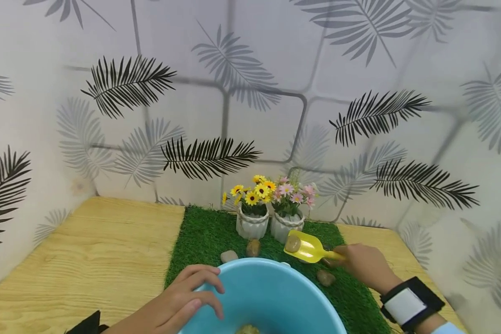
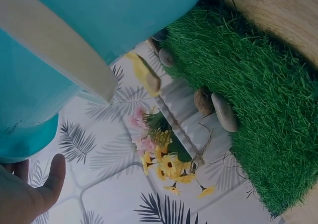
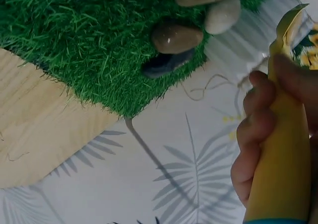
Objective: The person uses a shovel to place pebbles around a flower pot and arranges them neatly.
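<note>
My right hand (image 1: 361, 262) grips the handle of a yellow toy shovel (image 1: 313, 250), its fingers wrapped round it in the right wrist view. A tan stone (image 1: 292, 243) lies on the scoop, held over the grass mat in front of the pots. My left hand (image 1: 188, 301) is at the left rim of a light blue bucket (image 1: 267, 283), fingers bent loosely over the opening and thumb apart. Inside the bucket, a yellowish lump (image 1: 247, 329) shows at the bottom edge of the head view. In the left wrist view a pale handle (image 2: 59, 45) crosses the bucket's side.
Several stones lie on the green grass mat (image 1: 208, 232), among them a grey one (image 1: 229, 256) and brown ones (image 1: 253, 248). Two white pots (image 1: 252, 224) with yellow and pink flowers stand at the back. Leaf-patterned walls (image 1: 267, 120) border the wooden table (image 1: 108, 246).
</note>
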The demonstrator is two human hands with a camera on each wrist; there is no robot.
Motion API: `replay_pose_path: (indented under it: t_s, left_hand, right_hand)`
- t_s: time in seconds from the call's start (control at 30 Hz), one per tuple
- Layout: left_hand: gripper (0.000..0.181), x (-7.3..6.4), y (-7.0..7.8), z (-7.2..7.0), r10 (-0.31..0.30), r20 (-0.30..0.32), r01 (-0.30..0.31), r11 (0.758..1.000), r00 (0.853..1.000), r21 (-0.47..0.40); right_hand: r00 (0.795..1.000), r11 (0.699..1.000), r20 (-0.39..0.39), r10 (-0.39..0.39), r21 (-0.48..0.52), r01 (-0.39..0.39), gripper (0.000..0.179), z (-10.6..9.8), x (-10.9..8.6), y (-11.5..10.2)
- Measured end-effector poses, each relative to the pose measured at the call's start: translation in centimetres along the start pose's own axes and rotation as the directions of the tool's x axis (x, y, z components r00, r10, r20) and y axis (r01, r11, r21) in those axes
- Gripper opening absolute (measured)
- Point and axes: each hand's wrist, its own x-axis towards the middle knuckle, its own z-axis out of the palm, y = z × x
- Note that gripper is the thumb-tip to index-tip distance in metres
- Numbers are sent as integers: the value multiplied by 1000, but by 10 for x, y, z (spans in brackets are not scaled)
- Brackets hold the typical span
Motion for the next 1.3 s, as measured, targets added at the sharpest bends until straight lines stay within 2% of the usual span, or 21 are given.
replay_pose_path:
  t_s: [0.1,0.17,0.33,0.47,0.6,0.77,0.83,0.9,0.97,1.03,1.07,1.13,1.23,1.3]
  left_hand:
    - [51,0,1,0,7,-4,-7,1000,1000,18]
    - [52,0,1,-1,3,-1,-3,1000,1000,10]
    - [51,0,1,0,4,0,-4,1000,1000,1]
    - [50,1,2,0,8,2,-8,1000,1000,2]
    - [50,1,4,-1,-3,14,3,1000,1000,-13]
    - [48,1,4,-3,-9,24,10,1000,1000,-29]
    - [45,2,4,-5,14,29,-13,1000,999,-24]
    - [40,5,6,-9,6,52,-4,999,999,-38]
    - [33,11,10,-16,-52,98,60,995,994,-82]
    - [26,19,14,-25,-151,153,170,978,977,-120]
    - [22,24,16,-30,-210,183,236,963,961,-132]
    - [20,36,17,-40,-298,231,332,935,926,-125]
    - [26,56,16,-50,-375,283,407,911,883,-66]
    - [31,69,17,-53,-399,323,430,902,858,-28]
  right_hand:
    - [998,995,-59,-32,-92,26,14,10,1,-9]
    - [991,981,-114,-75,-189,52,13,14,1,-14]
    - [951,917,-246,-189,-390,82,21,21,-2,-18]
    - [929,899,-298,-221,-432,75,27,26,-4,-15]
    - [934,902,-293,-204,-427,63,26,28,-5,-10]
    - [943,922,-287,-169,-384,48,29,24,-6,-11]
    - [947,942,-290,-138,-334,35,27,22,-5,-13]
    - [952,967,-291,-93,-256,17,26,19,-5,-16]
    - [957,991,-286,-42,-135,3,25,13,-4,-22]
    - [972,999,-234,12,55,1,24,2,-3,-31]
    - [981,985,-194,24,170,10,23,-6,-3,-36]
    - [995,920,-100,18,390,23,24,-25,-2,-48]
    - [996,763,30,-84,645,45,30,-61,-5,-68]
    - [983,679,44,-177,729,90,32,-83,-9,-80]
